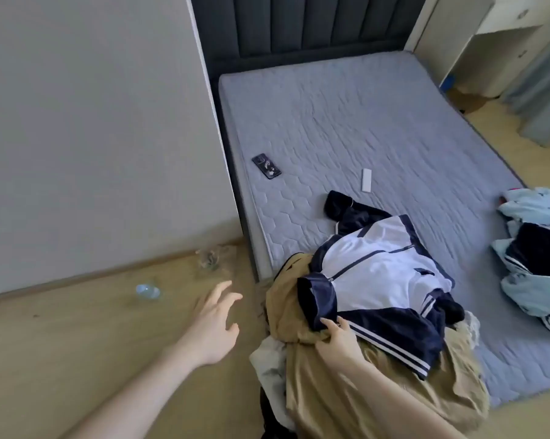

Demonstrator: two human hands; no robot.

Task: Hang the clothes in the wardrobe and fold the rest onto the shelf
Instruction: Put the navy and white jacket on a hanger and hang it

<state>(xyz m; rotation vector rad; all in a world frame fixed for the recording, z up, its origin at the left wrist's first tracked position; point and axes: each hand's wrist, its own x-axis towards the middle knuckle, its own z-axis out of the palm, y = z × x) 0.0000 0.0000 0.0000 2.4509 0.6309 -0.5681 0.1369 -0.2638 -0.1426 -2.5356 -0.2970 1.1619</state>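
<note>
A white and navy jacket (378, 280) lies on a pile at the near left corner of the grey mattress (346, 128). Under it is a tan garment (378, 394) that hangs over the bed's edge, with a pale cloth (268, 362) below. My right hand (340, 335) rests on this pile and pinches the tan fabric at the jacket's navy hem. My left hand (215, 315) hovers over the floor left of the bed, fingers spread, holding nothing. A second heap of light blue and navy clothes (533, 258) lies at the mattress's right edge.
A dark phone (266, 166) and a small white remote (366, 180) lie on the mattress. The wardrobe side panel (93, 122) stands at the left. A small clear object (147, 291) sits on the wooden floor. A white desk (495, 36) stands at the back right.
</note>
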